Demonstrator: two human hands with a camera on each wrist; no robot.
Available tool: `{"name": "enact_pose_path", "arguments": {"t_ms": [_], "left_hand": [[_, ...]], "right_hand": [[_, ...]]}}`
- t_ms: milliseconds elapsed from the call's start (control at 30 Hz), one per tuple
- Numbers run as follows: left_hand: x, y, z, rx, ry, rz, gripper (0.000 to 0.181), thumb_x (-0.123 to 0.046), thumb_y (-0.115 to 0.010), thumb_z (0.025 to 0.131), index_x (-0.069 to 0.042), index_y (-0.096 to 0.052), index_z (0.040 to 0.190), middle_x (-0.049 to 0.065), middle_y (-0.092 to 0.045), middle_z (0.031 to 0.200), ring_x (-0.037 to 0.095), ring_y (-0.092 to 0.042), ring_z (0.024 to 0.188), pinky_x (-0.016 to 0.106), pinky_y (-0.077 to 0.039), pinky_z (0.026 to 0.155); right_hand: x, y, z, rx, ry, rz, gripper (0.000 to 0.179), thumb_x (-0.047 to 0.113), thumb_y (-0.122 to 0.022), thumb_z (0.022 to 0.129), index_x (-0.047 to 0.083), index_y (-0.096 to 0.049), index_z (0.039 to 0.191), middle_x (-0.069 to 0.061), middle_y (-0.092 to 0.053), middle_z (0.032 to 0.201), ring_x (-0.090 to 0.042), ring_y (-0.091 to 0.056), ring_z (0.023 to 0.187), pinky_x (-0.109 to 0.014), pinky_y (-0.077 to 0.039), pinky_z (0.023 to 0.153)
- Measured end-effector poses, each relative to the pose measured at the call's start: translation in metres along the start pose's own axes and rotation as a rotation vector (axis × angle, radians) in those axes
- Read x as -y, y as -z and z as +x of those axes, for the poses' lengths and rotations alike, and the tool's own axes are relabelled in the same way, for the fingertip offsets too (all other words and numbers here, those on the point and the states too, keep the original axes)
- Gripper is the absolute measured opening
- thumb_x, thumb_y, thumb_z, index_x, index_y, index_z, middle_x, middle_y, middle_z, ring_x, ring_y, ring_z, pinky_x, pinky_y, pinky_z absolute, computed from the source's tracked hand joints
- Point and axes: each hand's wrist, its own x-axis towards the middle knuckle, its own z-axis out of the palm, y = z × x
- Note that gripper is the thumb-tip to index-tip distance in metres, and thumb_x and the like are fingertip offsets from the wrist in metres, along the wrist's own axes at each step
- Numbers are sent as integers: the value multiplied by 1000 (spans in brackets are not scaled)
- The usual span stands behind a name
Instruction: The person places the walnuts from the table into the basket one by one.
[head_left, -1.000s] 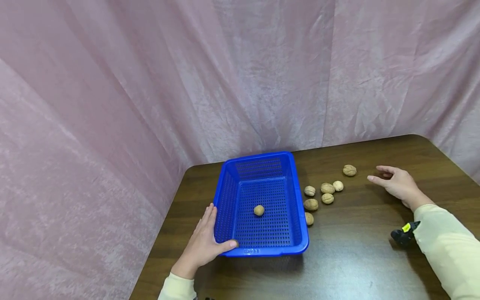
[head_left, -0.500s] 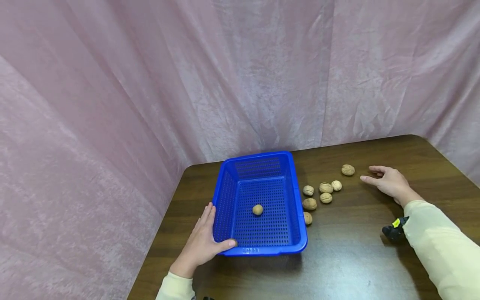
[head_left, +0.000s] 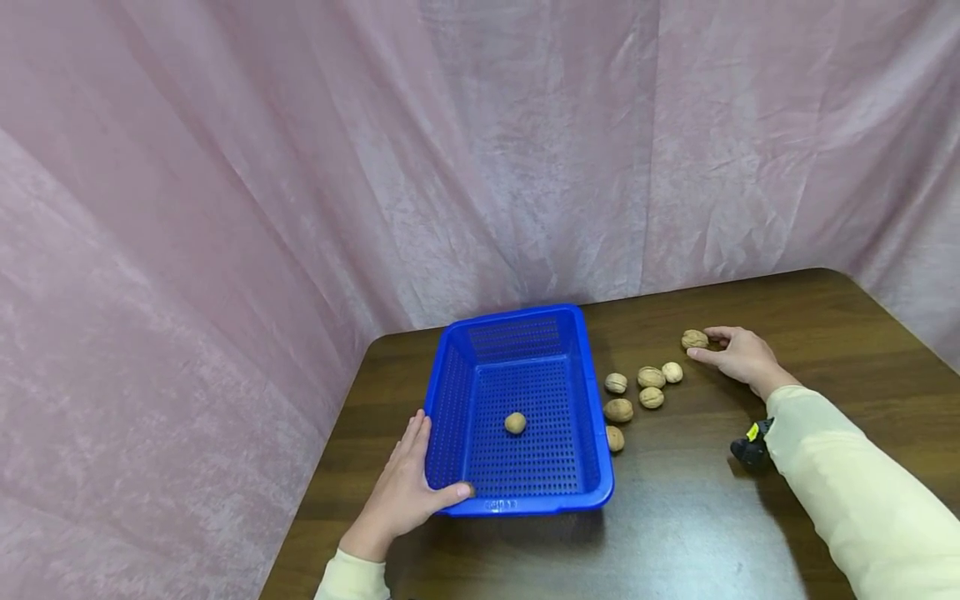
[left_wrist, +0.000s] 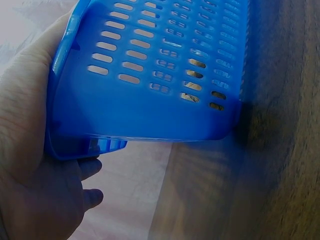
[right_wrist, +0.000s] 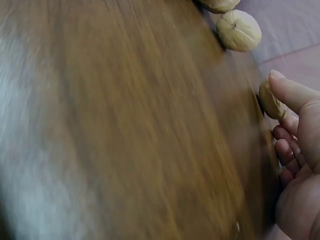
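Left hand (head_left: 405, 485) and basket (head_left: 540, 503), nearest the viewer: the thumb lies over the front rim and the fingers along the left wall, gripping one corner of the blue basket on a brown table (head_left: 675, 517). One nut (head_left: 515, 423) sits on the holed floor, apart from every wall. Beside the basket's right wall lie six walnuts (head_left: 618, 410), the closest partly hidden by the rim. Farther out, the right hand (head_left: 738, 354) is held low, thumb and forefinger parted about one end of a lone walnut (head_left: 693, 339); whether the pinch has closed cannot be told. For a sound hold, both tips should probably pass the shell's widest part, since a shallow touch may roll it. A pale walnut (head_left: 672, 372) limits room beside the thumb. Behind, a strip of tabletop gives space before the far edge and pink curtain (head_left: 555, 150).
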Motion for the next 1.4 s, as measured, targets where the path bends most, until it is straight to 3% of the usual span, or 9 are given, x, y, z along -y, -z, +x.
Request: {"name": "enact_pose_path", "arguments": {"t_ms": [433, 767, 867, 1133, 1400], "left_hand": [[-2, 2, 0, 9, 11, 5, 119, -62, -77, 68, -2, -18, 153, 3, -7, 160, 27, -8, 146, 53, -16, 113], [-2, 2, 1, 0, 4, -3, 119, -61, -77, 69, -1, -18, 152, 4, -8, 160, 25, -7, 146, 54, -16, 113], [-2, 2, 1, -2, 3, -6, 119, -61, -77, 69, -1, -18, 152, 4, -7, 160, 25, -6, 146, 55, -15, 113], [-2, 2, 2, -5, -7, 0, 118, -59, -78, 69, -1, -18, 152, 5, -8, 160, 28, -9, 146, 55, -16, 113], [-2, 2, 0, -9, -5, 2, 121, -67, -74, 68, 1, -19, 152, 8, -9, 160, 33, -12, 145, 58, -19, 111]], "right_hand": [[3, -6, 4, -74, 38, -31, 71, 53, -63, 88, -3, -53, 131, -29, -53, 126, -48, -46, 115, -60, -35, 91], [1, -8, 1, -111, 27, -34, 75, 59, -59, 88, -3, -55, 130, -30, -52, 127, -49, -45, 117, -60, -35, 91], [2, -6, -3, -89, 6, 17, 81, 62, -56, 87, -4, -50, 134, -31, -48, 131, -50, -41, 120, -61, -34, 94], [2, 2, -9, -36, -54, 275, 90, 59, -58, 88, -8, -36, 143, -33, -35, 144, -51, -26, 133, -62, -29, 102], [4, 7, -15, -44, -70, 320, 91, 60, -58, 87, -6, -34, 145, -30, -32, 147, -49, -24, 135, -62, -28, 103]]}}
